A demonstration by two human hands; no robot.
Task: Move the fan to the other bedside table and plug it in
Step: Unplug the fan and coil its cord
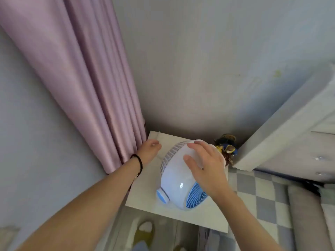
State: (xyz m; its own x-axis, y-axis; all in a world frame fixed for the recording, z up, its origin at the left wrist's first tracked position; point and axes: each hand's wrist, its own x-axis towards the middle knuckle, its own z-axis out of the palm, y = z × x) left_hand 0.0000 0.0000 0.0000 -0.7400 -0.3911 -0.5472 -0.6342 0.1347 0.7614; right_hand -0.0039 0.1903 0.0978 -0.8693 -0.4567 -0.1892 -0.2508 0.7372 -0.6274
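The right hand point(204, 165) lies open on the fan point(178, 180); beside it, the left hand point(149, 151) pinches a thin cord point(158, 137) above the worktop point(145, 196).

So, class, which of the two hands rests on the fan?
The right hand, spread over the fan's white shell; the left hand, braceleted, reaches beside the curtain.
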